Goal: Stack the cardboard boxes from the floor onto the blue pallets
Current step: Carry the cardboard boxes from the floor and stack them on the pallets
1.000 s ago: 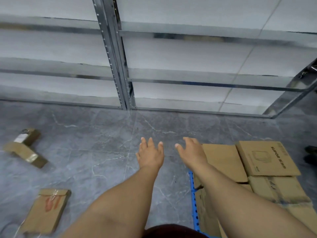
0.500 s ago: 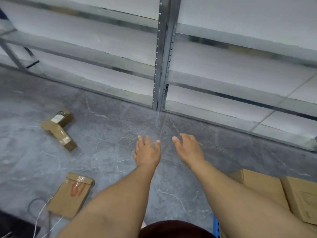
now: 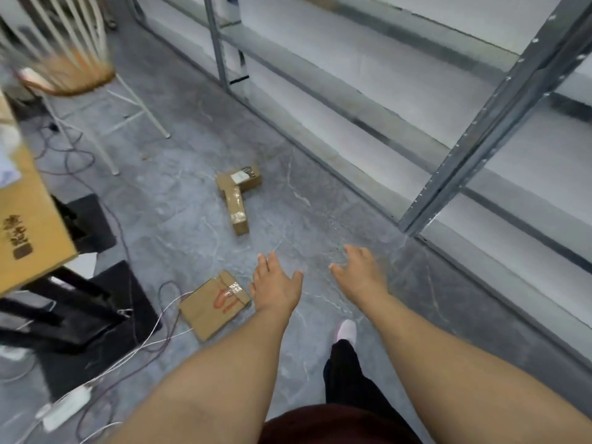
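Note:
Three small cardboard boxes lie on the grey floor. A flat box with red marks (image 3: 214,305) rests just left of my left hand (image 3: 275,285). Farther off, a long taped box (image 3: 236,210) lies end-on against a short box with a white label (image 3: 241,179). My left hand is open, palm down, above the floor beside the flat box and apart from it. My right hand (image 3: 361,272) is open too, held out over bare floor. No blue pallet is in view.
Grey metal shelving (image 3: 487,123) runs along the right. A chair (image 3: 80,75) stands at the far left. A large cardboard box (image 3: 28,219) juts in at the left edge, above black mats (image 3: 96,309) and loose cables (image 3: 144,344). My foot (image 3: 346,330) is on the floor.
The view has swung left, so the stacked boxes and blue pallet left the frame. The floor boxes have come toward the centre and look nearer. Both hands stay open and empty.

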Available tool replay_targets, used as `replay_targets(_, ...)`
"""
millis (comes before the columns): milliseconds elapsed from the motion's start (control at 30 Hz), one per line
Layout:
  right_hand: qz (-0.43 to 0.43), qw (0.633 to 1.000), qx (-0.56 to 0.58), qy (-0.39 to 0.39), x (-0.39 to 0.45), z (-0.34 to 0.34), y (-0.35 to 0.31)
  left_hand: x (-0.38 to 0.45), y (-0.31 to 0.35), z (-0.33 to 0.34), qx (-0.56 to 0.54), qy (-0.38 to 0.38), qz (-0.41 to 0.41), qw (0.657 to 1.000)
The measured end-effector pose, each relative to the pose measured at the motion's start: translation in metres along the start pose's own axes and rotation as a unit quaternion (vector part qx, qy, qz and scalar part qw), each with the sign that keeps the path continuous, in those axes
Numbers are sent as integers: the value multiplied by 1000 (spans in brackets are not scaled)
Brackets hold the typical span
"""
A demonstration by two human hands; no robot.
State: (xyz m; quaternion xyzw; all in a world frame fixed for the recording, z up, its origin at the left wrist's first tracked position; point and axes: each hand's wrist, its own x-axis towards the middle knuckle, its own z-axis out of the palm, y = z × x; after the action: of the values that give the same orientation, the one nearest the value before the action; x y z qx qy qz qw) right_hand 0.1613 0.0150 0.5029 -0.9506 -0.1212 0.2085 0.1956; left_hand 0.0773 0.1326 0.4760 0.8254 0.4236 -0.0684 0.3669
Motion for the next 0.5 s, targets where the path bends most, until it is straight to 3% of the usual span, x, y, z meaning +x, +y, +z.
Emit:
replay_targets(133, -49, 999, 0, -24, 49, 2, -27, 35, 5, -12, -17, 25, -56, 998)
replay_targets(500, -119, 990, -21, -71, 193, -41, -70, 146, 89, -29, -35, 77, -105, 991)
